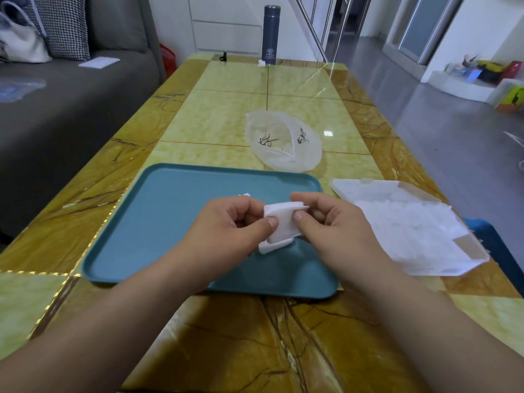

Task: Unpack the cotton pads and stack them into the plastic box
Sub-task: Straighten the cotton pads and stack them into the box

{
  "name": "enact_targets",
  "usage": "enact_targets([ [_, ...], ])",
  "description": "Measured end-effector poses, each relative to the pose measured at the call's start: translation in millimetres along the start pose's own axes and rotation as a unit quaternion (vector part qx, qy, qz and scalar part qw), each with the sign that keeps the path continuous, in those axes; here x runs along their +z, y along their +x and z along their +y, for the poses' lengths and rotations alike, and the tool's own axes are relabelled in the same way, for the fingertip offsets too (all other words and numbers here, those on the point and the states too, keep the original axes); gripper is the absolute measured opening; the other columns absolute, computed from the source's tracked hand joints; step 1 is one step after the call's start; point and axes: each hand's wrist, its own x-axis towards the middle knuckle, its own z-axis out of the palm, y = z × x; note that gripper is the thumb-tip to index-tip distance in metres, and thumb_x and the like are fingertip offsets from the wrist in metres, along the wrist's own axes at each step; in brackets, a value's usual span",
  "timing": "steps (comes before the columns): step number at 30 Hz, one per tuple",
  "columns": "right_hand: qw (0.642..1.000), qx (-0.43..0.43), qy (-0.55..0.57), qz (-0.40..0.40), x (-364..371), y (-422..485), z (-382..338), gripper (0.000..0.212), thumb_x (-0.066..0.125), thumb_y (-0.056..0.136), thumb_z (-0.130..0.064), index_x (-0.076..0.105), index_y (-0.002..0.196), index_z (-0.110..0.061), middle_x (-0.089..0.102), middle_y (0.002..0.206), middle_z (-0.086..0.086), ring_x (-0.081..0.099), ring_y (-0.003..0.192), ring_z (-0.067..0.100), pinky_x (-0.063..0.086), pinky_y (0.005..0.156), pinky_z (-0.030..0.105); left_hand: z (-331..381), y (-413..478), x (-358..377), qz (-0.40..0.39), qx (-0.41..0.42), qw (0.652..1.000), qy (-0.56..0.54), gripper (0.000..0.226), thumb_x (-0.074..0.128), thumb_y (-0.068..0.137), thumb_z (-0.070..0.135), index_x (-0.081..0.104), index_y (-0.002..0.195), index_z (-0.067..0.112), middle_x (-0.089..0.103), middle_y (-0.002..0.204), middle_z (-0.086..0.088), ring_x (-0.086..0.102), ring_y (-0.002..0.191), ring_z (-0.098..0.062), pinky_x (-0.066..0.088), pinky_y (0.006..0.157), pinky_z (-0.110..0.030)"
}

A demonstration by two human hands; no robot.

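A small stack of white square cotton pads (282, 226) hangs over the teal tray (158, 217). My left hand (226, 228) pinches its left side and my right hand (331, 222) pinches its right side, thumbs on top. To the right lies the clear plastic box (408, 222), open, with white pads inside. A translucent plastic bag (283, 140) with black print lies beyond the tray and holds more pads. A white corner of another pad (246, 195) peeks out behind my left hand.
A dark blue thermos (271, 34) stands at the table's far end beside a small white item (261, 63). A grey sofa (71, 95) runs along the left. The yellow marble table (226, 336) fills the foreground. Boxes sit on the floor at far right.
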Motion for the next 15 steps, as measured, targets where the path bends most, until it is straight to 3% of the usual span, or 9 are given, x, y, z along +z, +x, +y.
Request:
enact_targets([
  [3,0.999,0.021,0.014,0.048,-0.8,1.8,2.3,0.022,0.071,0.097,-0.014,0.076,0.116,-0.02,0.079,0.107,0.0,0.075,0.102,0.015,0.06,0.097,0.038,-0.5,0.2,0.4,0.001,0.004,1.0,0.008,0.009,0.073,0.094,0.013,0.074,0.089,0.006,0.066,0.068,-0.006,0.057,0.058,-0.017,0.048,0.058,-0.028],
  [6,0.997,0.026,0.049,0.05,0.0,0.4,0.5,0.016,0.07,0.097,-0.01,0.079,0.098,-0.023,0.081,0.098,0.004,0.078,0.095,0.023,0.064,0.08,0.031,-1.2,0.5,1.7,-0.001,0.011,1.0,0.009,0.01,0.072,0.095,0.013,0.073,0.09,0.005,0.067,0.068,-0.006,0.058,0.058,-0.016,0.05,0.059,-0.028],
  [9,0.996,0.022,0.071,0.042,-0.5,-0.5,-2.1,0.011,0.073,0.094,-0.009,0.081,0.097,-0.016,0.081,0.089,0.006,0.079,0.089,0.025,0.065,0.081,0.038,-1.1,0.5,2.5,-0.007,0.02,1.0,0.019,0.015,0.067,0.098,0.015,0.073,0.089,0.005,0.067,0.063,0.004,0.059,0.056,-0.011,0.05,0.058,-0.021],
  [12,0.995,0.02,0.081,0.059,-2.4,0.0,-4.1,0.009,0.076,0.092,-0.009,0.082,0.093,-0.015,0.081,0.088,0.006,0.078,0.089,0.023,0.065,0.078,0.036,0.4,-0.9,2.6,-0.003,0.02,0.999,0.03,0.022,0.063,0.101,0.014,0.071,0.084,0.002,0.066,0.059,0.004,0.059,0.054,-0.009,0.048,0.057,-0.016],
  [15,0.994,0.021,0.089,0.063,-3.8,-0.2,-5.1,0.007,0.077,0.09,-0.009,0.083,0.092,-0.013,0.081,0.091,0.006,0.078,0.091,0.024,0.065,0.077,0.035,-0.3,1.2,1.4,0.006,0.003,1.0,0.004,0.023,0.062,0.101,0.012,0.07,0.083,-0.001,0.068,0.065,-0.002,0.061,0.058,-0.013,0.052,0.061,-0.023],
])
